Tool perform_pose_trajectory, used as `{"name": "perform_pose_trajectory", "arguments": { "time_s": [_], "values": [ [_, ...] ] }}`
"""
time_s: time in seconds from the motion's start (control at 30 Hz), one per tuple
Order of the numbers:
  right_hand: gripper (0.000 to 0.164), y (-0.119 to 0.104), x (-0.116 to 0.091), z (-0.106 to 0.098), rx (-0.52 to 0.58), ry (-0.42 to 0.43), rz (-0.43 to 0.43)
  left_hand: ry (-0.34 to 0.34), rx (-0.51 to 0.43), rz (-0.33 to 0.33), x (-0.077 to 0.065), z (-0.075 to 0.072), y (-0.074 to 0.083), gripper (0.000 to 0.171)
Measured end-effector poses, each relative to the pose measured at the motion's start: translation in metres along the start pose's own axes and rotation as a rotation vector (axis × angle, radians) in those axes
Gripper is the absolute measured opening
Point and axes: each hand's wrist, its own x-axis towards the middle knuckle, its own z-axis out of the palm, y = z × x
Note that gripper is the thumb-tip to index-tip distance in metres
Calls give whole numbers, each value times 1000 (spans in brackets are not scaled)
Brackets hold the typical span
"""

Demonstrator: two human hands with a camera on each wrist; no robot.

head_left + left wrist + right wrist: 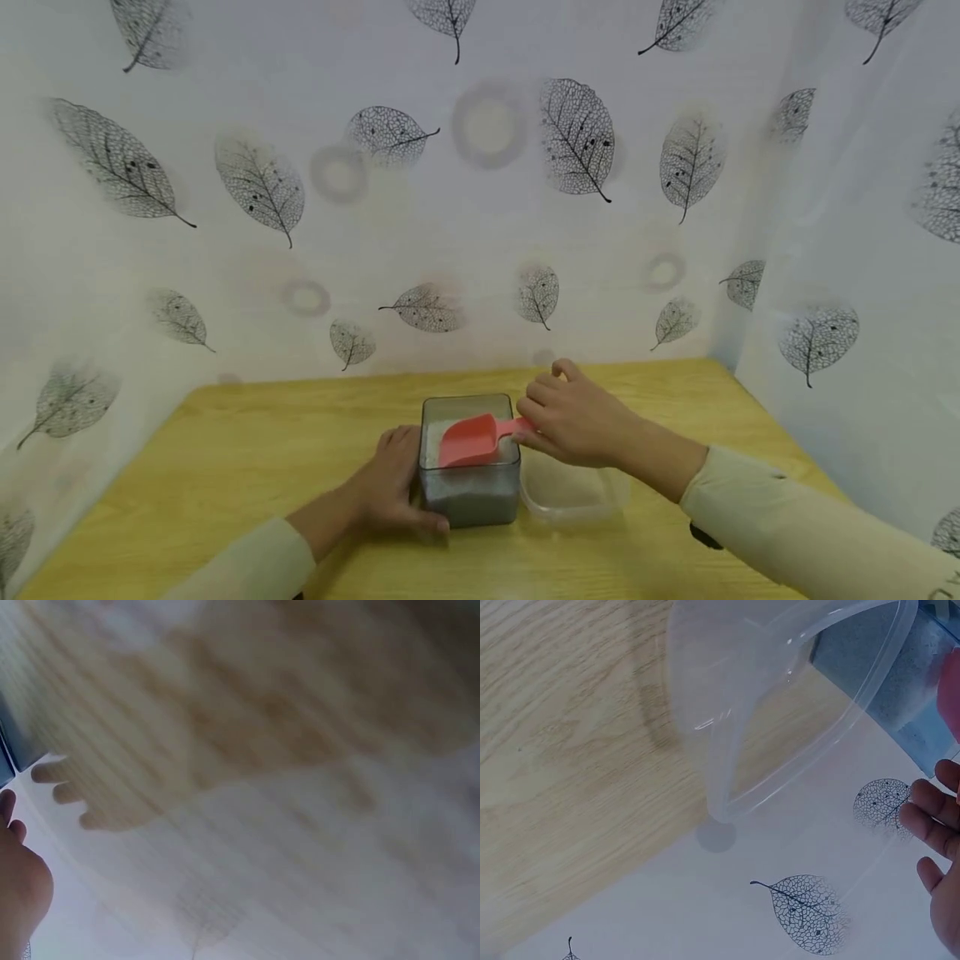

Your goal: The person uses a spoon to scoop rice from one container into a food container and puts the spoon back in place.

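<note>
A square, grey-tinted clear canister (471, 496) stands on the table, holding a pale, fine-looking filling whose kind I cannot tell. My left hand (393, 483) holds the canister from its left side, thumb toward the front and fingers toward the back. Over the canister's opening lies a red-pink scoop (471, 440), its bowl to the left. My right hand (573, 417) pinches the scoop's short handle at the right rim. In the right wrist view, the right hand (937, 832) shows at the right edge. Only part of the left hand (22, 877) appears in the left wrist view.
A clear plastic tub (570, 492) sits just right of the canister, below my right forearm. The wood-grain table (300, 433) meets a leaf-patterned wall covering (480, 208) at the back and sides.
</note>
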Motion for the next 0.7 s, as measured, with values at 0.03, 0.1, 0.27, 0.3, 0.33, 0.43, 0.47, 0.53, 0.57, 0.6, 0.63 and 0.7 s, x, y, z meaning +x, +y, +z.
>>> {"name": "perform_pose_trajectory", "arguments": {
  "time_s": [0.03, 0.1, 0.27, 0.3, 0.33, 0.43, 0.47, 0.53, 0.57, 0.6, 0.63, 0.7],
  "values": [
    [44, 0, 1, 0, -16, -9, -24, -2, 0, -2, 0, 0, 0, 114],
    [43, 0, 3, -1, -43, -14, -69, -12, 1, -7, 1, -1, 1, 114],
    [43, 1, 6, -5, -49, 39, -102, -27, 19, -13, 1, -5, 3, 115],
    [43, 2, 7, -6, -43, 49, -100, -29, 22, -14, 1, -5, 4, 114],
    [43, 2, 7, -8, -34, 52, -96, -30, 25, -13, 0, -5, 4, 114],
    [38, 1, 8, -11, -19, 51, -93, -33, 26, -11, -1, -4, 4, 113],
    [35, 1, 8, -12, -19, 41, -91, -33, 24, -13, -1, -5, 5, 113],
    [29, 2, 10, -13, -26, 24, -78, -31, 31, -19, -1, -4, 3, 113],
    [27, 3, 11, -14, -30, 17, -72, -32, 28, -25, 0, -5, 2, 113],
    [25, 4, 12, -14, -28, 11, -66, -37, 27, -30, 1, -5, 2, 114],
    [24, 6, 12, -16, -30, -3, -59, -41, 33, -33, 2, -5, 1, 114],
    [25, 9, 13, -19, -31, -5, -48, -52, 37, -37, 4, -4, -1, 116]
  ]
}}
